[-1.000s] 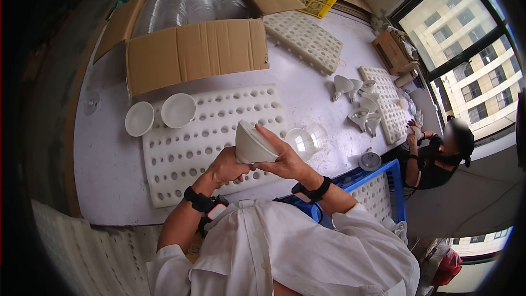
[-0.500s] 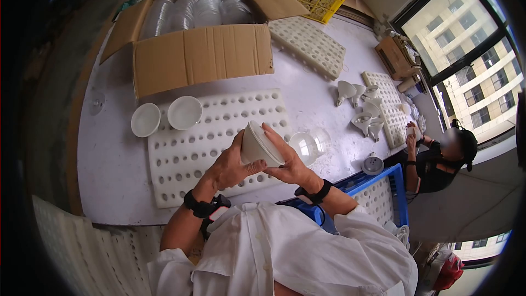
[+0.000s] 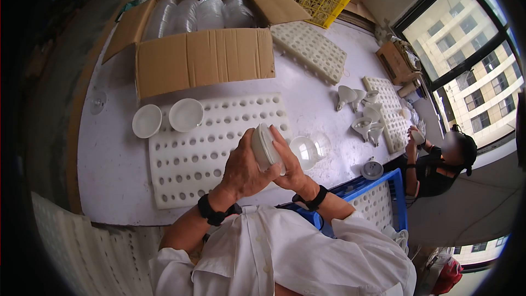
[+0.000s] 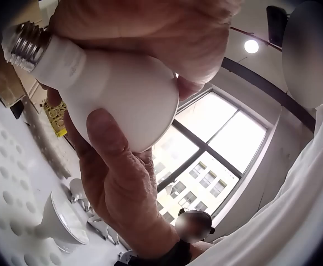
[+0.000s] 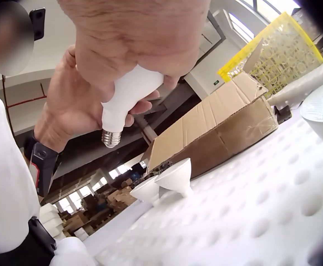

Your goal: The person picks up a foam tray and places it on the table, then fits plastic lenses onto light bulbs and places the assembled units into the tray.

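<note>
Fingers of left hand (image 3: 244,171) and right hand (image 3: 289,171) clasp the lamp (image 3: 263,148), seemingly above tray (image 3: 164,151).

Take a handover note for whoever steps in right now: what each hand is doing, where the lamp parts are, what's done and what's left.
Left hand: grip round the narrow end of the lamp body, near its screw base.
Right hand: grip on the wide end of the same piece, held above the foam tray.
Done: two other lamp bodies stand in the tray's far left corner.
Left: the tray's other holes are free; the held piece probably goes in next.
Nearby: a clear dome lies on the table by the right hand, and more sit in the cardboard box.
</note>
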Demonstrator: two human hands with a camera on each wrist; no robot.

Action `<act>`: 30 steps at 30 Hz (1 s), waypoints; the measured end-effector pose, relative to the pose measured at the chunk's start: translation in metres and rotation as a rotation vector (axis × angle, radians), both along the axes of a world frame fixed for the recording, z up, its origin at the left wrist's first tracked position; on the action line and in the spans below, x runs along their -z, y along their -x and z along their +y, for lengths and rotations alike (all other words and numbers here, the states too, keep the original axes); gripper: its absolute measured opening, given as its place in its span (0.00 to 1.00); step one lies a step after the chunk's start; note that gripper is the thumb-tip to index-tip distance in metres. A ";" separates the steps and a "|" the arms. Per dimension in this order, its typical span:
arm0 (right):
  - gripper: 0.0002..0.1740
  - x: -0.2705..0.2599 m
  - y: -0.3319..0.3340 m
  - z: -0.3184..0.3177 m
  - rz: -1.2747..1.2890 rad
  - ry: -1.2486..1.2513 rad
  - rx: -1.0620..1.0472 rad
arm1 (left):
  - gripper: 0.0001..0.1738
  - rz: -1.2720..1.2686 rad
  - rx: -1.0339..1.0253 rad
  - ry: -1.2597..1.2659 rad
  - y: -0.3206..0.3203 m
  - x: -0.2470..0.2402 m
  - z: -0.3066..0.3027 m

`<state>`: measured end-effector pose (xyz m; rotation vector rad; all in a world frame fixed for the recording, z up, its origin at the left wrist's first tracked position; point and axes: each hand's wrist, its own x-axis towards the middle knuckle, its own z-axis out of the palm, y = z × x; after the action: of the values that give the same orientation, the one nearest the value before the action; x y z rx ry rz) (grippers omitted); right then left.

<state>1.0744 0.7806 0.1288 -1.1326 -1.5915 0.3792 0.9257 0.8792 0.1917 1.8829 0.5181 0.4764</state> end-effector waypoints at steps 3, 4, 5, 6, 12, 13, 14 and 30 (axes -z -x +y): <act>0.52 -0.001 0.000 -0.001 -0.007 0.003 0.004 | 0.49 -0.035 0.014 0.003 0.000 0.000 0.000; 0.52 -0.003 -0.001 0.000 -0.007 0.001 0.005 | 0.49 -0.035 0.015 0.001 0.001 0.001 0.000; 0.52 -0.005 -0.002 0.000 -0.046 -0.015 0.019 | 0.48 -0.058 0.032 -0.003 0.002 0.002 0.000; 0.51 -0.007 -0.002 0.000 -0.086 -0.032 0.033 | 0.47 -0.080 0.048 -0.008 0.003 0.002 0.001; 0.50 -0.004 -0.011 -0.002 -0.339 -0.093 0.114 | 0.32 -0.056 0.052 0.205 0.009 0.009 0.005; 0.50 -0.004 -0.009 -0.001 -0.335 -0.093 0.115 | 0.32 -0.052 0.052 0.205 0.010 0.011 0.002; 0.49 -0.003 -0.007 0.000 -0.341 -0.111 0.117 | 0.30 -0.119 -0.011 0.199 0.009 0.011 -0.002; 0.44 -0.027 0.005 -0.001 -0.721 0.041 0.194 | 0.25 -0.433 -0.054 0.614 0.014 0.042 0.010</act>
<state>1.0695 0.7793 0.1558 -1.5450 -2.0627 -0.1547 0.9114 0.8894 0.1493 1.1396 0.3675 0.6531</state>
